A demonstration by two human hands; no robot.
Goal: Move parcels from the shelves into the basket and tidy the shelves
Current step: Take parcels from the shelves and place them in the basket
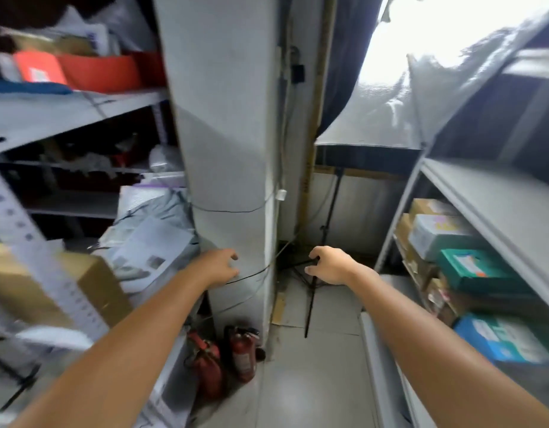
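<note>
Both hands out front, apart — left hand (221,267) before pillar (223,149), right hand (327,266) just right of it; fingers loosely curled, I see nothing gripped. Parcels (152,242) piled in shelving (81,109) left of pillar.

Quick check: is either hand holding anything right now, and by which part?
No parcel is held. The left hand is empty, fingers loosely curled. The right hand curls before the black tripod; whether it grips it cannot be told.

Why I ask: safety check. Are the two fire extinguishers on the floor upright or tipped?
Upright: both fire extinguishers stand on the floor beside the pillar, handles on top.
</note>
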